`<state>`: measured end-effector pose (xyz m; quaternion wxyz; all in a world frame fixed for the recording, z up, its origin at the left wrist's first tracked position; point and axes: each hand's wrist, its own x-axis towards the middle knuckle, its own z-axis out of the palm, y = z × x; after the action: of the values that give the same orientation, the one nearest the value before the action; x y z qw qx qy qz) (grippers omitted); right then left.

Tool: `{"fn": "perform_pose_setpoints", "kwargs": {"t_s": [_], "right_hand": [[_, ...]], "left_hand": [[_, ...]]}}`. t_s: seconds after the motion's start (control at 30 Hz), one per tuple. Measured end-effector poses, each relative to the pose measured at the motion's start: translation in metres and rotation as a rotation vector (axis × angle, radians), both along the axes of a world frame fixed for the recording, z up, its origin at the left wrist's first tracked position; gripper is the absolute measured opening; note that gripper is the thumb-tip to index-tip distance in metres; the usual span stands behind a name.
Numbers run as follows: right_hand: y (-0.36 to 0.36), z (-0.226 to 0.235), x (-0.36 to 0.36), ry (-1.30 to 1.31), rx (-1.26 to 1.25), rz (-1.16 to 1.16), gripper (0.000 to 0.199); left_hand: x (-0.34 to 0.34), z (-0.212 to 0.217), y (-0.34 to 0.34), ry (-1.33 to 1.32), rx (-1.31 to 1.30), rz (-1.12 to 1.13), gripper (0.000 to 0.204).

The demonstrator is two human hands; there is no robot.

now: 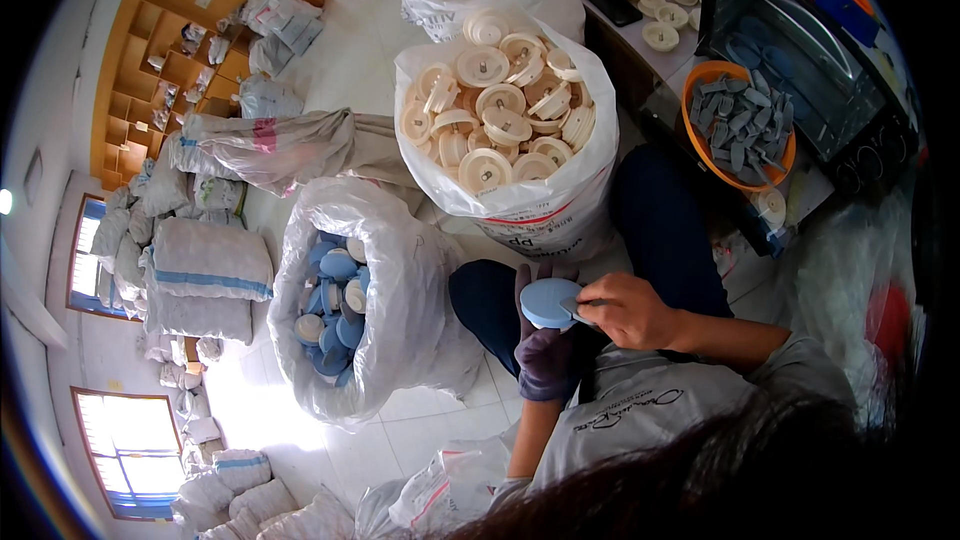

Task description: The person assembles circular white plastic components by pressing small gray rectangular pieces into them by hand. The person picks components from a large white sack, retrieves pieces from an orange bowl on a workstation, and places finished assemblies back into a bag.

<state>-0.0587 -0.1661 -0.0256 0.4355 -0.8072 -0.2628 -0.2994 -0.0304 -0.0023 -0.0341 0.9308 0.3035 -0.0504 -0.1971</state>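
My left hand (543, 360), in a dark purple glove, holds a smooth light-blue disc-shaped piece (548, 301) above my lap. Bare and pinched closed, my right hand (632, 311) presses a small grey plastic piece (572, 309) against the disc's right edge. Fingers partly cover the grey piece, so its full shape is hidden. Left of my knee stands a clear plastic sack (390, 340) with blue discs (340, 262) in it, some showing cream undersides. A white sack (540, 202) in front of me is heaped with round cream plastic parts (484, 66).
At right, an orange basin (690, 115) of grey plastic pieces (742, 120) rests by a black appliance-like case (800, 40). A black phone (612, 4) and more cream parts (660, 36) lie on a table. Stuffed sacks (212, 258) line the left wall beside wooden shelves (125, 90).
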Motion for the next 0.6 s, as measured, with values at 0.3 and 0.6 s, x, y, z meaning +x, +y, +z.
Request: {"fn": "perform_pose_setpoints", "kwargs": {"t_s": [0.3,0.6], "right_hand": [[-0.009,-0.005,0.014,0.587,0.492,-0.035,0.017],[-0.018,0.009,0.014,0.451,0.272,-0.226,0.020]], "left_hand": [[0.004,-0.011,0.012,0.007,0.277,-0.131,0.078],[0.007,-0.012,0.008,-0.120,0.581,0.119,0.067]]}}
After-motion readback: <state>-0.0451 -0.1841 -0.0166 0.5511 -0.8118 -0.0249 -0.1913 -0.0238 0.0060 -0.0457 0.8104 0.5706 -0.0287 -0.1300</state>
